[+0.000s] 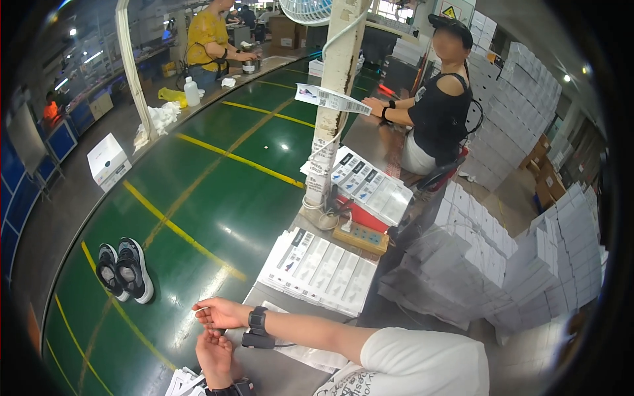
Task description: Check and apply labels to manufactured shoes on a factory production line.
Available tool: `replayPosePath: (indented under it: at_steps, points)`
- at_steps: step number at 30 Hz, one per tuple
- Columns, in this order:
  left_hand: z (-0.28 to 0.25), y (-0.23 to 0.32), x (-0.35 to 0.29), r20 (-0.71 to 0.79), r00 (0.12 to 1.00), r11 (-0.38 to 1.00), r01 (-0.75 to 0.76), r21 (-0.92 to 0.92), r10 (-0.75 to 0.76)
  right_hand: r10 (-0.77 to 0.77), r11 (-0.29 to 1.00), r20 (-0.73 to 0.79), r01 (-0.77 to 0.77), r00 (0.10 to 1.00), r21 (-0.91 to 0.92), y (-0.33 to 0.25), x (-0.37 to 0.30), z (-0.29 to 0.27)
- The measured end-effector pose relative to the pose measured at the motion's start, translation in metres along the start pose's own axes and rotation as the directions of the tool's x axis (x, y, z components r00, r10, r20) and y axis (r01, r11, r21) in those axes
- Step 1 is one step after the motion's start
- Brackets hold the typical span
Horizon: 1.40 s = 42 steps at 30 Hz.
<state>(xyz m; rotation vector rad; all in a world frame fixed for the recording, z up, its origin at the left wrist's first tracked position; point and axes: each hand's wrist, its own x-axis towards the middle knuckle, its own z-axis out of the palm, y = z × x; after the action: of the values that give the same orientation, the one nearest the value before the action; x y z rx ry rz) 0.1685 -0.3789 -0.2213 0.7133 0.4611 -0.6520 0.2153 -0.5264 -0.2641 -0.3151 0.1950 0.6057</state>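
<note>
My right hand (222, 313) reaches in from the right over the metal table edge beside the green conveyor belt (218, 198). Its fingers are loosely bent and a little apart, with nothing visible in them. Just below it, my left hand (214, 355) is turned palm up with half-curled fingers, and it too seems to hold nothing. The two hands are close together. Under my right forearm lies a printed sheet (310, 355). A pair of dark sneakers (124, 272) with white soles stands on the belt, left of my hands.
Stacked label sheets (323, 270) lie beyond my right arm, near a power strip (360, 237) and a post (330, 125). More papers (185, 383) sit by my left wrist. A white box (109, 162) is at the belt's far edge. A co-worker (442, 112) sits at the right.
</note>
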Motion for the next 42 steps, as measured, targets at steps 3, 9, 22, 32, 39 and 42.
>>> replayPosePath:
  at_steps: [3, 9, 22, 32, 39, 42]
  points:
    - [0.000, -0.004, 0.000, -0.026, 1.000, 1.000, 0.003, -0.011, -0.004, -0.032, 0.999, 0.027, 0.032, 0.999, 0.018, -0.001, -0.002, -0.006]
    - [0.002, -0.004, 0.003, -0.027, 1.000, 1.000, 0.015, 0.002, -0.015, -0.022, 1.000, 0.031, 0.021, 0.999, 0.015, -0.004, 0.001, -0.009]
    - [0.001, -0.005, -0.001, -0.053, 0.999, 1.000, -0.015, 0.003, 0.015, -0.025, 0.999, -0.016, 0.026, 1.000, 0.026, -0.003, -0.004, 0.000]
    - [0.005, -0.005, -0.002, -0.051, 0.999, 1.000, -0.019, 0.013, 0.020, -0.014, 1.000, -0.010, 0.014, 1.000, 0.027, -0.004, -0.004, 0.001]
    - [0.003, -0.005, -0.001, -0.056, 0.998, 1.000, -0.014, 0.010, 0.015, -0.008, 1.000, -0.014, 0.008, 1.000, 0.029, -0.004, -0.004, 0.001]
    - [0.004, -0.005, -0.001, -0.057, 0.998, 1.000, -0.012, 0.017, 0.013, -0.006, 1.000, -0.020, 0.006, 1.000, 0.026, -0.004, -0.004, 0.000]
